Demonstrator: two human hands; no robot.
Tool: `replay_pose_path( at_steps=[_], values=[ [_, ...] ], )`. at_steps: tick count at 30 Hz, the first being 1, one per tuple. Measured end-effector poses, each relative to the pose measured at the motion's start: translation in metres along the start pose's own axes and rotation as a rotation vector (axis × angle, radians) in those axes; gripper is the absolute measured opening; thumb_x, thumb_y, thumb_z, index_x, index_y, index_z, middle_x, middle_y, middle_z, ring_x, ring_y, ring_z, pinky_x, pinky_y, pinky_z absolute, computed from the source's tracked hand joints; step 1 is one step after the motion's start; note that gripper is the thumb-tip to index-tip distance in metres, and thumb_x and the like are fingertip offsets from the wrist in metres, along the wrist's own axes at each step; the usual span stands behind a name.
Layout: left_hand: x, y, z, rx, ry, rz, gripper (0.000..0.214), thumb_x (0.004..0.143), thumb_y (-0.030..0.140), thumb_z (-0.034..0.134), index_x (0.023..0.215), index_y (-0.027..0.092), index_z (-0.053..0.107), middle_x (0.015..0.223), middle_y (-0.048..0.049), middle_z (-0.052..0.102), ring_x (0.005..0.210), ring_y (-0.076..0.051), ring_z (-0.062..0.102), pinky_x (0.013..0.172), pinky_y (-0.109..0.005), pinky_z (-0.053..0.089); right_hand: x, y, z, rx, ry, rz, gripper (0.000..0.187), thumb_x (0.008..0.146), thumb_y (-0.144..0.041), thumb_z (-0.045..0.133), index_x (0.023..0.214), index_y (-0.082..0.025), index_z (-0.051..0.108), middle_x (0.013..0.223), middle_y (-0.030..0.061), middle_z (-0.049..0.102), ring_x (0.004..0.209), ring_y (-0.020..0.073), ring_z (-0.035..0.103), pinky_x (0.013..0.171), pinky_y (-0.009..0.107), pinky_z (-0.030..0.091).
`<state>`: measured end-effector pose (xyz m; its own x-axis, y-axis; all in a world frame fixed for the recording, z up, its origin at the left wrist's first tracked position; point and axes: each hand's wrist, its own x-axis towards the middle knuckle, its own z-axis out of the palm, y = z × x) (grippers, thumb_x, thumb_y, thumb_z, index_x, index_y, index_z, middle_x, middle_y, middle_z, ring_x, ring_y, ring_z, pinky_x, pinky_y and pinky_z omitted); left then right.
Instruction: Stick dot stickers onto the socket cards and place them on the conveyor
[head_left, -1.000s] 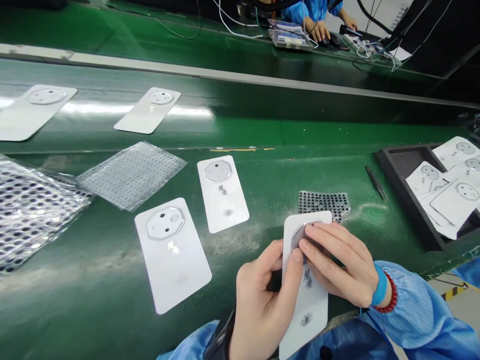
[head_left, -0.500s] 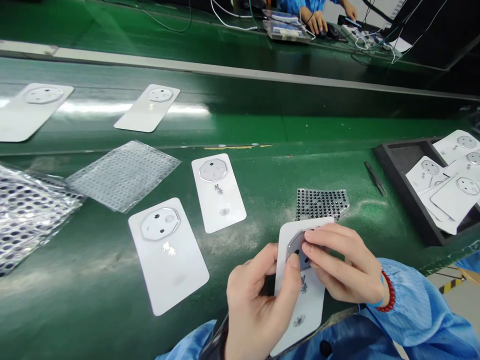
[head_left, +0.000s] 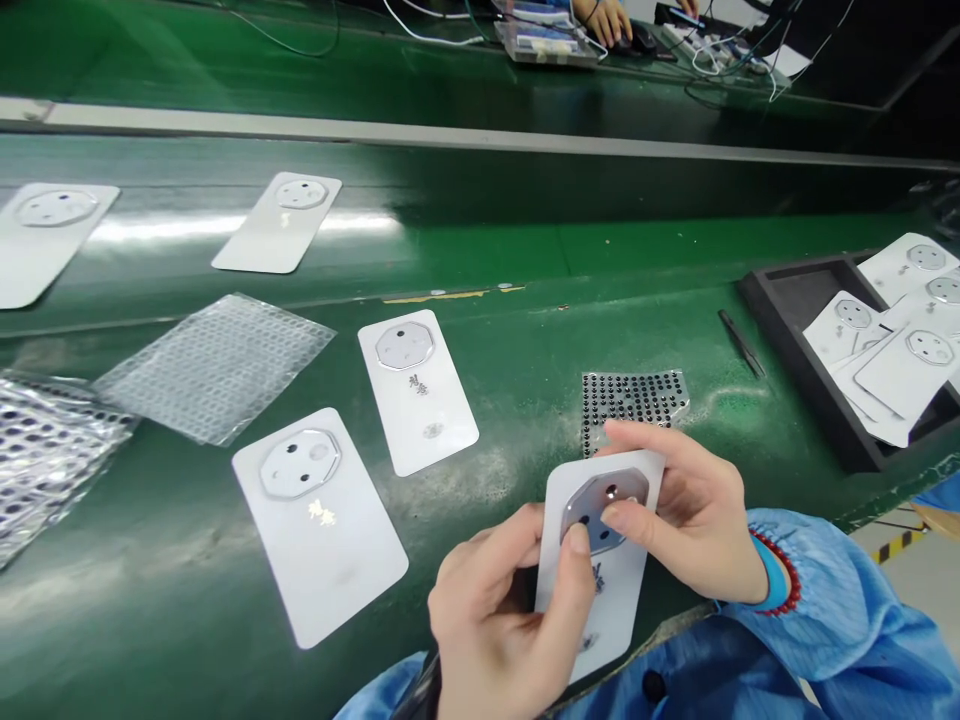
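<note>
Panel (head_left: 619,597) looks light, stiff, slick, probably scratches easily, so hold by edges; left hand (head_left: 504,612) pinches its left side, right hand (head_left: 691,520) its upper right.

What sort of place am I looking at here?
Probably a factory assembly line or workshop: matching white panels lie spread along a long green work surface, more are stacked loosely in a black tray, and a dark tweezer-like tool lies beside it.
</note>
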<state>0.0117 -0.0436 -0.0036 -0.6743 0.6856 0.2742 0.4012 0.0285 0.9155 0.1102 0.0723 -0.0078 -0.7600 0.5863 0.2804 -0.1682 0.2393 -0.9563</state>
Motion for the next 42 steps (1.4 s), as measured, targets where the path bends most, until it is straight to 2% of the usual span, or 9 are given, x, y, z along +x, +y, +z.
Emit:
replay_pose_path(
  at_steps=[7,12,18,24,31,37,42],
  values=[
    [0.0016,-0.0013,0.0028,-0.015,-0.010,-0.018,0.016,0.081,0.015,0.060,0.065,0.018,0.060,0.047,0.0060,0.047,0.038,-0.007,0.039,0.039,-0.017,0.036,0.0000,0.0021,-0.0003,0.003,-0.016,0.051,0.038,0.086,-0.021,0.067,0.123,-0.023,0.059,0.092,0.0018,0.073,0.066,0.0113,0.071,0.056,0.017,0.060],
    [0.0023,-0.0035,0.0022,-0.047,-0.081,0.004,0.017,0.083,0.015,0.059,0.066,0.019,0.058,0.051,0.0048,0.054,0.041,-0.008,0.045,0.040,-0.017,0.038,0.0020,0.0013,-0.0040,-0.011,-0.035,0.061,0.036,0.088,-0.020,0.064,0.123,-0.023,0.057,0.094,0.0020,0.072,0.071,0.0123,0.071,0.060,0.019,0.061],
    [0.0017,-0.0032,0.0016,-0.014,-0.092,0.010,0.020,0.084,0.016,0.060,0.064,0.019,0.056,0.049,0.0048,0.053,0.041,-0.009,0.049,0.041,-0.018,0.039,0.0040,-0.0002,-0.0051,0.021,-0.027,0.079,0.036,0.085,-0.017,0.065,0.120,-0.022,0.058,0.092,0.0012,0.070,0.070,0.0108,0.069,0.057,0.017,0.059],
    [0.0020,-0.0027,0.0017,-0.008,-0.085,-0.007,0.022,0.083,0.017,0.061,0.062,0.019,0.057,0.047,0.0042,0.051,0.040,-0.010,0.050,0.039,-0.018,0.039,0.0044,0.0005,-0.0054,-0.047,-0.041,0.067,0.034,0.088,-0.020,0.063,0.121,-0.021,0.057,0.091,0.0017,0.071,0.069,0.0116,0.070,0.054,0.017,0.058],
    [0.0047,-0.0019,0.0016,-0.041,-0.105,-0.075,0.022,0.081,0.018,0.062,0.059,0.018,0.059,0.046,0.0039,0.047,0.041,-0.010,0.050,0.041,-0.018,0.042,0.0026,0.0015,-0.0045,-0.017,-0.051,0.082,0.034,0.087,-0.020,0.064,0.120,-0.021,0.059,0.102,0.0046,0.071,0.071,0.0115,0.071,0.057,0.016,0.059],
    [0.0043,-0.0021,0.0011,-0.045,-0.078,-0.045,0.027,0.080,0.016,0.062,0.054,0.017,0.056,0.044,0.0039,0.046,0.039,-0.009,0.047,0.039,-0.018,0.039,0.0016,0.0020,-0.0023,0.062,-0.047,0.103,0.037,0.085,-0.014,0.064,0.121,-0.021,0.059,0.102,0.0039,0.071,0.073,0.0102,0.071,0.061,0.015,0.059],
    [0.0074,-0.0039,0.0024,-0.081,-0.178,-0.091,0.020,0.085,0.017,0.060,0.064,0.017,0.059,0.050,0.0042,0.050,0.044,-0.010,0.051,0.042,-0.017,0.041,0.0041,0.0042,-0.0061,0.061,-0.021,0.112,0.040,0.082,-0.010,0.065,0.120,-0.022,0.060,0.096,0.0023,0.071,0.074,0.0110,0.070,0.063,0.017,0.061]
  ],
)
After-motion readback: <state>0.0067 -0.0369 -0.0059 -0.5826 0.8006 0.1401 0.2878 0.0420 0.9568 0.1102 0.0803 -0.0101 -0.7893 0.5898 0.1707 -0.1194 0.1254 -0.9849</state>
